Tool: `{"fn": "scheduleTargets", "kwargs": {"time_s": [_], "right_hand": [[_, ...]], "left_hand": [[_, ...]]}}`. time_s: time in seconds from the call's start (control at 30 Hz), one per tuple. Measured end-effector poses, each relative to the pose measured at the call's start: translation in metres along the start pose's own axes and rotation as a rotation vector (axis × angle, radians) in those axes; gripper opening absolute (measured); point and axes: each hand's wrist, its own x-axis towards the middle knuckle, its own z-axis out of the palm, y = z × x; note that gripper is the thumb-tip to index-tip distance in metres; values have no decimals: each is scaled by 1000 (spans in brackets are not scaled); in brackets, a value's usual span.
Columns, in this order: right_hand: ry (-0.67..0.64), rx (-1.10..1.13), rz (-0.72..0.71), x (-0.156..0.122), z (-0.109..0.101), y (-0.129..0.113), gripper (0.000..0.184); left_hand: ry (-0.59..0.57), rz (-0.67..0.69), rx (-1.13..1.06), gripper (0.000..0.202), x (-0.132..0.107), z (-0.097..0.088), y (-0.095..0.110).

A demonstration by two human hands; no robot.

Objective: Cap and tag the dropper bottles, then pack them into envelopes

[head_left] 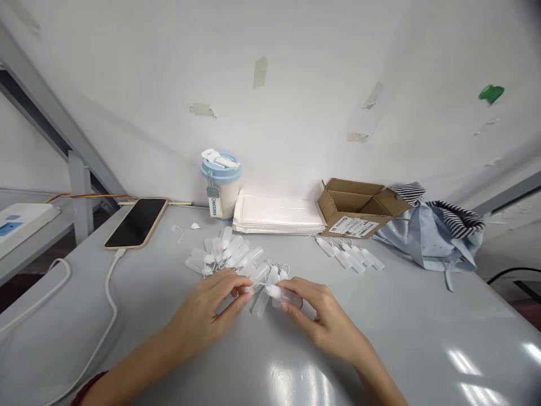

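Observation:
A heap of small clear plastic bottles with white caps (230, 254) lies in the middle of the grey table (406, 332). My right hand (325, 316) is closed round one small clear bottle (287, 296), holding it on its side. My left hand (207, 310) reaches toward that bottle's capped end with its fingertips pinched at the cap (249, 288). Both hands rest low over the table, just in front of the heap.
A row of finished small bottles (350, 256) lies at the right, before an open cardboard box (359, 211). A stack of white bags (276, 214), a blue-lidded cup (220, 183), a phone (137, 221) on a white cable and a bundled cloth (435, 234) stand behind.

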Motion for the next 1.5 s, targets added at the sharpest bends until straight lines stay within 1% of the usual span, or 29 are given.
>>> {"fn": "scheduleTargets", "kwargs": {"time_s": [0.23, 0.3, 0.4, 0.53, 0.73, 0.9, 1.2, 1.5], "right_hand": [[27, -9, -23, -1, 1, 1, 23], [43, -24, -30, -1, 1, 1, 23], [69, -64, -38, -1, 1, 2, 23], [85, -100, -37, -1, 3, 4, 25], [62, -59, -83, -3, 4, 2, 26], [37, -28, -104, -2, 5, 0, 27], [59, -36, -98, -3, 4, 1, 27], [56, -23, -105, -2, 4, 1, 26]], "left_hand": [[74, 83, 9, 11, 1, 1, -1], [61, 94, 13, 11, 1, 1, -1], [27, 77, 9, 11, 0, 1, 0], [10, 63, 7, 10, 0, 2, 0], [9, 77, -3, 11, 1, 3, -2], [-37, 45, -14, 13, 0, 2, 1], [-42, -21, -31, 16, -1, 0, 4], [-36, 8, -50, 15, 0, 2, 1]]}}
